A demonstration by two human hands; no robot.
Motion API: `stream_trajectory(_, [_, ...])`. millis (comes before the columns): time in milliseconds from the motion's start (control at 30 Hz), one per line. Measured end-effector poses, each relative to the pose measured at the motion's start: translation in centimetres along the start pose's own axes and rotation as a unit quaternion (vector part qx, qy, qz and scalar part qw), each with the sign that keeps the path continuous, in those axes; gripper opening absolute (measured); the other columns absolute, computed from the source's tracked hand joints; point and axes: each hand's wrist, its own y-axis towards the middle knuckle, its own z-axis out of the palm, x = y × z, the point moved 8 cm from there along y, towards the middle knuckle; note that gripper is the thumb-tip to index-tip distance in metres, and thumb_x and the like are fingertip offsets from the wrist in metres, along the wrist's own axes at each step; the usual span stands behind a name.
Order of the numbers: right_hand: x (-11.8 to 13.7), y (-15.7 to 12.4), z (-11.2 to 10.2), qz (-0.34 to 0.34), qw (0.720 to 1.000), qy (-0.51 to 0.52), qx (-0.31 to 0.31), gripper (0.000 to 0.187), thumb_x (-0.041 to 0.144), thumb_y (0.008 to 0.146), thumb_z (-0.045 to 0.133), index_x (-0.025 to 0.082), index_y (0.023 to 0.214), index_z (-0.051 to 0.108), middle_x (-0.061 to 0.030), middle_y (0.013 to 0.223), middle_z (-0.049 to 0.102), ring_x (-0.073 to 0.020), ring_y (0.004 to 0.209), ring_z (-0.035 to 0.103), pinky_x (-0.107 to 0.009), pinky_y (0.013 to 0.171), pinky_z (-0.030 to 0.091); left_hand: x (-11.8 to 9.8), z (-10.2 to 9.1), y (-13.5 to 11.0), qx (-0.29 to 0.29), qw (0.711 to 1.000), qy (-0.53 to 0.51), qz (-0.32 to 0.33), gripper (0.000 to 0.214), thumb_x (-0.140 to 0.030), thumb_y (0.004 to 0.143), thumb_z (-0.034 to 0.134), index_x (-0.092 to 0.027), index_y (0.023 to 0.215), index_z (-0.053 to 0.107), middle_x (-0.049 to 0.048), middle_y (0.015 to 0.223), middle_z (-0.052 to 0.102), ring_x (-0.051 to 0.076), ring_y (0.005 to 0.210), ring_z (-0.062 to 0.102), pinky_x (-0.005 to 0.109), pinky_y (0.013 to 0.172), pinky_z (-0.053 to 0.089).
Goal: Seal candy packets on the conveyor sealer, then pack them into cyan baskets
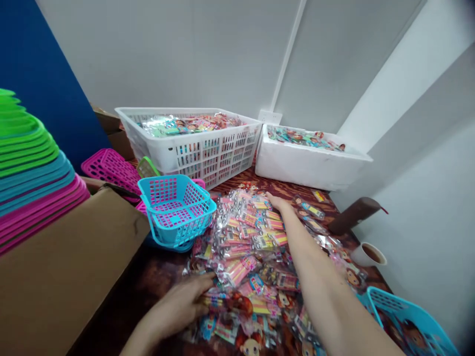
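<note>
A broad heap of clear plastic packets (pixel 237 237) with pink and yellow contents and cartoon-figure prints covers the middle of the table. My left hand (pixel 187 299), slightly blurred, rests at the heap's near left edge, its fingers apart and touching packets. My right hand (pixel 278 201) reaches across to the heap's far right side, its fingers stretched out against the packets and partly hidden. Just left of the heap stand stacked blue plastic baskets (pixel 178 217). A few loose packets (pixel 309 208) lie to the right of my right forearm.
Behind the heap are a white plastic crate (pixel 218 153) and a white foam box (pixel 311 163), both full of packets. A cardboard box (pixel 100 262) and stacked coloured baskets (pixel 33 168) stand left. On the right are a brown bottle (pixel 352 216), a paper cup (pixel 369 254) and a blue basket (pixel 408 306).
</note>
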Motion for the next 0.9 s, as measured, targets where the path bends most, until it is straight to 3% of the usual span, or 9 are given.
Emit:
stream_trajectory(133, [-1.4, -2.9, -1.4, 0.046, 0.998, 0.043, -0.019, 0.073, 0.058, 0.098, 0.019, 0.008, 0.132, 0.060, -0.0242, 0.132, 0.059, -0.0356, 0.128, 0.052, -0.052, 0.106, 0.038, -0.7, -1.0, -3.0, -0.015, 1.000, 0.008, 0.001, 0.043, -0.015, 0.077, 0.052, -0.025, 0.116, 0.066, -0.0003, 0.148, 0.050, 0.028, 0.128, 0.050, 0.038, 0.108, 0.036])
stream_trajectory(267, [-1.0, -6.3, -4.8, -0.020, 0.994, 0.090, -0.054, 0.053, 0.039, 0.099, 0.027, 0.014, 0.138, 0.054, -0.0145, 0.141, 0.055, -0.0287, 0.129, 0.052, -0.044, 0.107, 0.039, -1.7, -0.6, -7.0, -0.029, 1.000, -0.004, 0.000, 0.041, -0.021, 0.081, 0.053, -0.026, 0.121, 0.062, 0.0001, 0.142, 0.054, 0.027, 0.128, 0.048, 0.036, 0.108, 0.036])
stream_trajectory(367, [-0.3, -9.5, -6.3, -0.102, 0.987, 0.119, -0.025, 0.042, 0.029, 0.093, 0.047, 0.019, 0.132, 0.060, -0.0066, 0.134, 0.062, -0.0217, 0.120, 0.058, -0.033, 0.103, 0.043, -3.4, 1.2, -9.1, -0.035, 0.999, -0.005, 0.014, 0.031, -0.018, 0.082, 0.053, -0.026, 0.111, 0.063, 0.0021, 0.124, 0.064, 0.023, 0.115, 0.056, 0.031, 0.099, 0.042])
stream_trajectory(467, [0.2, -11.8, -6.4, -0.146, 0.981, 0.124, 0.017, 0.047, 0.030, 0.087, 0.062, 0.018, 0.132, 0.060, -0.0075, 0.135, 0.062, -0.0224, 0.118, 0.060, -0.032, 0.102, 0.045, -6.6, 4.3, -9.7, -0.012, 0.998, -0.005, 0.054, 0.027, -0.013, 0.083, 0.052, -0.027, 0.105, 0.061, 0.0001, 0.113, 0.065, 0.020, 0.106, 0.058, 0.028, 0.092, 0.043])
stream_trajectory(600, [0.5, -13.1, -5.5, -0.133, 0.986, 0.097, 0.020, 0.054, 0.039, 0.092, 0.055, 0.017, 0.140, 0.052, -0.0122, 0.146, 0.050, -0.0257, 0.130, 0.050, -0.037, 0.108, 0.038, -9.8, 8.2, -9.0, 0.018, 0.997, 0.019, 0.079, 0.021, -0.012, 0.082, 0.058, -0.024, 0.098, 0.058, -0.0002, 0.111, 0.064, 0.020, 0.105, 0.056, 0.028, 0.089, 0.042])
stream_trajectory(700, [0.8, -15.3, -3.5, -0.104, 0.993, 0.063, 0.006, 0.058, 0.050, 0.091, 0.053, 0.021, 0.142, 0.050, -0.0144, 0.151, 0.044, -0.0347, 0.137, 0.040, -0.054, 0.112, 0.028, -10.4, 9.6, -8.3, 0.003, 0.995, 0.052, 0.091, 0.018, -0.012, 0.082, 0.058, -0.023, 0.096, 0.056, 0.0004, 0.114, 0.062, 0.020, 0.106, 0.056, 0.030, 0.090, 0.041])
stream_trajectory(767, [1.2, -18.3, -1.7, -0.093, 0.995, 0.035, -0.031, 0.059, 0.055, 0.093, 0.046, 0.024, 0.143, 0.047, -0.0151, 0.151, 0.042, -0.0389, 0.138, 0.035, -0.063, 0.110, 0.022, -10.4, 10.0, -7.8, -0.010, 0.991, 0.081, 0.107, 0.021, -0.011, 0.082, 0.057, -0.023, 0.100, 0.056, 0.0016, 0.119, 0.061, 0.021, 0.108, 0.055, 0.032, 0.092, 0.041])
stream_trajectory(900, [2.5, -27.0, 1.6, -0.131, 0.974, -0.046, -0.179, 0.053, 0.048, 0.098, 0.036, 0.023, 0.144, 0.045, -0.0163, 0.146, 0.047, -0.0357, 0.133, 0.038, -0.060, 0.109, 0.021, -10.1, 9.7, -6.2, -0.024, 0.980, 0.154, 0.121, 0.018, -0.011, 0.084, 0.054, -0.020, 0.099, 0.057, 0.0047, 0.112, 0.064, 0.023, 0.101, 0.058, 0.033, 0.086, 0.045])
